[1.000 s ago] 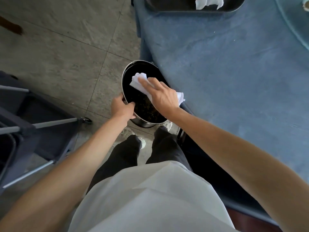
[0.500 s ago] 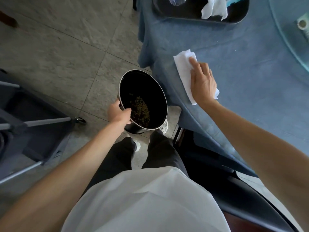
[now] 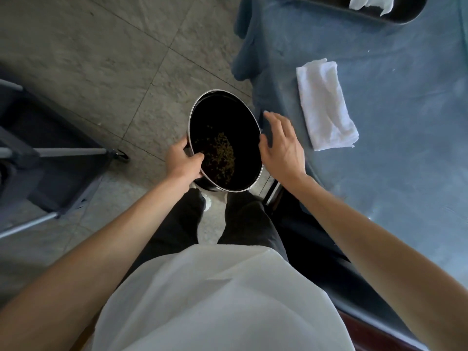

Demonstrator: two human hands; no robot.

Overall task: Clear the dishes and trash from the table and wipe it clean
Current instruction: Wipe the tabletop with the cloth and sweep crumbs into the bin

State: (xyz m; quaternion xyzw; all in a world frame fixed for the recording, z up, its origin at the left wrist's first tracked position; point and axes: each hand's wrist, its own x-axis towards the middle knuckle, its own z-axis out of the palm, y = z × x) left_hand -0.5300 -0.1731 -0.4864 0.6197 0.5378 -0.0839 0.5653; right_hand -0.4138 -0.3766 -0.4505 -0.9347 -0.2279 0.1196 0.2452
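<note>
Bin (image 3: 225,117): round, black inside, metal rim, held tilted just off the edge of the table (image 3: 392,153), above the floor (image 3: 101,59) and in front of the person's legs; a scatter of small yellowish crumbs (image 3: 220,154) lies on its lower inner wall. Left hand (image 3: 183,160): gripping the near-left rim, thumb hooked over the edge, fingers behind the wall. Right hand (image 3: 283,145): fingers spread and relaxed, holding nothing, beside the bin's right side; whether it touches the wall cannot be told. Cloth (image 3: 326,105): white, folded, lying flat on the blue tablecloth near the table edge, apart from both hands. Tray (image 3: 400,13): dark, at the far edge of the table, with white paper (image 3: 369,3) in it. Step in hand, as judged: steadying the bin with both hands before setting it down or shifting it. To do it well, bring the right palm onto the wall opposite the left grip, level the rim so the crumbs slide to the bottom and not over the lip, and lower it clear of the hanging tablecloth.
</note>
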